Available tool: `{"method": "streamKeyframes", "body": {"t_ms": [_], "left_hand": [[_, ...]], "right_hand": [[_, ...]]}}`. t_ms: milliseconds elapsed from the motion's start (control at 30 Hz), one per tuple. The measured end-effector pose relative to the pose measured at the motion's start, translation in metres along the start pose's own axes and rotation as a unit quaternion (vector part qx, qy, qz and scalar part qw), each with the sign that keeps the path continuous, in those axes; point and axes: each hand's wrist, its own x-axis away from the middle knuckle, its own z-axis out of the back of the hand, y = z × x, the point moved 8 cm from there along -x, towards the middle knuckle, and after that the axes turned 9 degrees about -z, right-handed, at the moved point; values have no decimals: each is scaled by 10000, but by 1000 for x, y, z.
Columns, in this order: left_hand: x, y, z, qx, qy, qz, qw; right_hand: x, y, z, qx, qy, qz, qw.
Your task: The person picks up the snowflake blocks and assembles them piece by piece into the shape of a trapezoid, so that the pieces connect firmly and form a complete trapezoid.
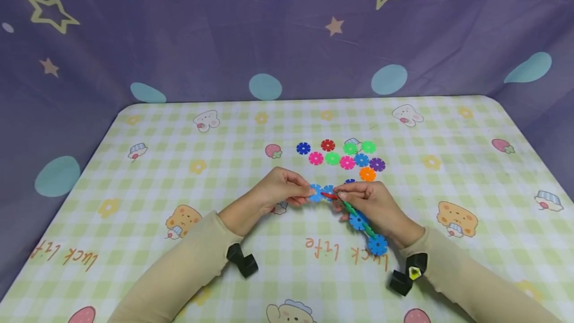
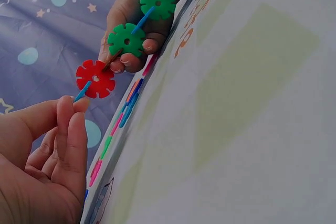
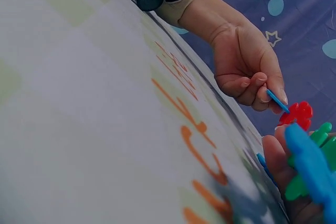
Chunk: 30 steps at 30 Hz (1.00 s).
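Note:
A chain of slotted plastic snowflake discs hangs between the two hands. My left hand (image 1: 287, 189) pinches a light blue disc (image 1: 316, 192) at the chain's left end. That disc meets a red disc (image 2: 95, 79), seen edge-on in the head view. My right hand (image 1: 369, 206) grips the chain near the red disc, its fingers behind a green disc (image 2: 126, 41). Beyond it the chain slopes down under the right palm through blue and green discs to a blue disc (image 1: 377, 245) at the far end. The right fingers partly hide the middle joints.
Several loose discs lie on the checked tablecloth (image 1: 251, 273) beyond the hands, among them an orange disc (image 1: 367, 174), a purple disc (image 1: 377, 164) and a red one (image 1: 328, 145). A dark blue disc (image 1: 350, 182) shows partly behind the right hand. A purple curtain (image 1: 287, 29) hangs behind the table.

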Motion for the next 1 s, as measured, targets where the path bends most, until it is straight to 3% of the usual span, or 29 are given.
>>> {"method": "streamKeyframes", "body": {"t_ms": [333, 567, 767, 1000], "left_hand": [[2, 0, -3, 49, -29, 124, 9999], [1, 10, -7, -280, -217, -92, 9993], [-1, 10, -8, -426, -331, -108, 9985], [-1, 8, -9, -444, -362, -109, 9983]], "right_hand": [[-2, 1, 0, 55, -78, -41, 9999], [-1, -2, -3, -467, -530, -50, 9975], [2, -4, -7, -426, -877, -183, 9951], [2, -3, -8, -344, -816, -209, 9959]]}}
